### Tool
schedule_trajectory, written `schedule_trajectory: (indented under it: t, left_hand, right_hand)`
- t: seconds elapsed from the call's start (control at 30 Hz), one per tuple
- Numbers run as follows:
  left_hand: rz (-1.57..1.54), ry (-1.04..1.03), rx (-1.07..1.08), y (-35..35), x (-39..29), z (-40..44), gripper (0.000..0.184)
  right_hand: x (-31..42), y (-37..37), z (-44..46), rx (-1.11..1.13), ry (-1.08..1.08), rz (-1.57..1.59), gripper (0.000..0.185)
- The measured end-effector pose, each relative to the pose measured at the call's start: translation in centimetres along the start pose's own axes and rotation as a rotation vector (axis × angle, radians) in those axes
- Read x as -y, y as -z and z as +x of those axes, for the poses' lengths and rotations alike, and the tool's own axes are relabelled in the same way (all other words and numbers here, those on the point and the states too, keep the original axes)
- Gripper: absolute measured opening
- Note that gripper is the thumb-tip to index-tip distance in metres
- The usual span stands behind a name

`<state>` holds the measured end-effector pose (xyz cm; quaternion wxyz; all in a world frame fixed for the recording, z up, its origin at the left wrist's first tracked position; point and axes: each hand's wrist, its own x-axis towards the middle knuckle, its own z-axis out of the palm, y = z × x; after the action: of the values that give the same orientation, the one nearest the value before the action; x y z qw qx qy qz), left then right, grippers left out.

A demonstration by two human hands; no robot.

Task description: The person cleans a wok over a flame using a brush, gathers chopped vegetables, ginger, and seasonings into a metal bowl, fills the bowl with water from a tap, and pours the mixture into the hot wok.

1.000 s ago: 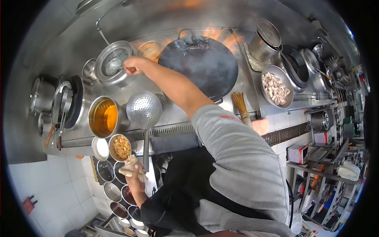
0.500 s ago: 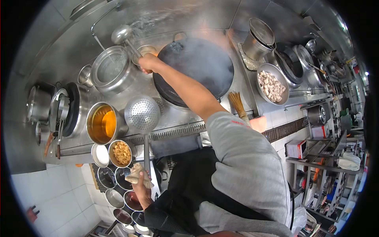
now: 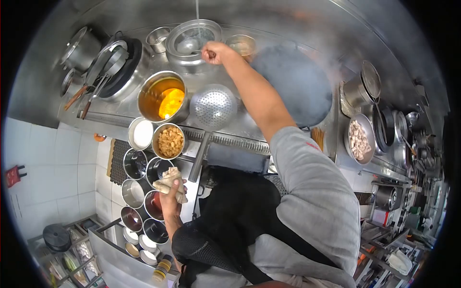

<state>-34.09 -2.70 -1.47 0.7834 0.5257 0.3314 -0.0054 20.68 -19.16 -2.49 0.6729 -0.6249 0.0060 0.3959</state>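
Observation:
My right hand [image 3: 215,52] grips the handle of a ladle whose metal bowl [image 3: 187,46] is inside a round steel pot [image 3: 176,58]. A thin stream or spout comes down into that pot from above. To the right of my forearm, a large dark wok [image 3: 295,81] gives off steam. My left hand [image 3: 168,200] is closed around a crumpled beige cloth [image 3: 170,184], low and in front of the seasoning pots. A perforated skimmer [image 3: 213,106] lies on the steel counter, its handle pointing toward me.
A pot of orange oil [image 3: 149,98] stands beside the skimmer. Nearer are a bowl of fried brown pieces [image 3: 169,141], a white-filled container [image 3: 142,133] and several seasoning pots [image 3: 135,163]. At right are a bowl of pale meat pieces [image 3: 359,139] and a bamboo brush [image 3: 318,137].
My right hand has brought the ladle down from above the counter's back into the steel pot. The head view has turned left. My left hand still holds the cloth.

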Motion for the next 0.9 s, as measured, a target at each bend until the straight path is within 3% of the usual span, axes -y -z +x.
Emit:
schedule_trajectory:
  t: [0.07, 0.13, 0.2, 0.27, 0.3, 0.33, 0.37, 0.4, 0.43, 0.47, 0.5, 0.57, 0.67, 0.8, 0.9]
  left_hand:
    - [0.000, -0.004, -0.007, -0.3, 0.7, -0.5, 0.046]
    - [0.006, -0.059, 0.017, -2.1, 1.4, -1.1, 0.046]
    - [0.057, 0.028, 0.086, -2.8, 2.5, -0.8, 0.046]
    - [0.124, 0.033, 0.143, -5.0, 3.2, -0.8, 0.046]
    - [0.114, 0.013, 0.173, -6.4, 3.6, -0.8, 0.046]
    - [0.099, -0.007, 0.194, -7.9, 4.1, -1.0, 0.046]
    - [0.100, 0.008, 0.250, -9.5, 4.2, -1.4, 0.047]
    - [0.105, 0.027, 0.269, -10.4, 5.2, -1.0, 0.049]
    - [0.084, 0.030, 0.259, -12.8, 4.8, -2.5, 0.051]
    - [0.099, 0.069, 0.325, -13.2, 5.9, -2.1, 0.052]
    - [0.077, 0.014, 0.356, -14.7, 6.7, -2.7, 0.053]
    - [0.091, 0.037, 0.399, -17.4, 7.6, -4.8, 0.051]
    - [0.119, 0.098, 0.471, -19.1, 10.5, -5.8, 0.046]
    - [0.111, 0.200, 0.527, -20.3, 13.0, -6.9, 0.044]
    - [0.126, 0.234, 0.556, -21.0, 13.4, -6.9, 0.043]
  right_hand:
    - [-0.1, 2.3, -3.5, 0.135, -0.260, 0.820, 0.029]
    - [-2.0, 3.6, -7.5, 0.203, -0.070, 0.762, 0.013]
    - [-2.8, 5.2, -13.8, 0.166, 0.030, 0.798, 0.012]
    - [-1.2, 6.1, -20.9, 0.069, 0.079, 0.656, 0.010]
    - [-1.4, 8.1, -22.9, 0.153, 0.160, 0.613, 0.012]
    - [-1.2, 9.9, -25.3, 0.025, 0.187, 0.552, 0.013]
    - [-1.2, 12.0, -28.3, 0.090, 0.170, 0.551, 0.014]
    - [-0.9, 12.9, -32.4, -0.003, 0.174, 0.452, 0.014]
    - [-0.7, 14.6, -35.7, -0.002, 0.126, 0.364, 0.032]
    - [-1.2, 15.9, -39.2, -0.102, 0.198, 0.162, 0.034]
    - [-1.7, 17.7, -42.2, -0.110, 0.180, 0.071, 0.035]
    - [-3.1, 18.8, -48.5, -0.378, 0.138, -0.095, 0.036]
    - [-6.6, 23.8, -55.4, -0.446, 0.116, -0.235, 0.035]
    - [-10.8, 24.9, -64.4, -0.642, -0.014, -0.313, 0.022]
    - [-13.1, 21.3, -70.0, -0.718, -0.080, -0.543, 0.021]
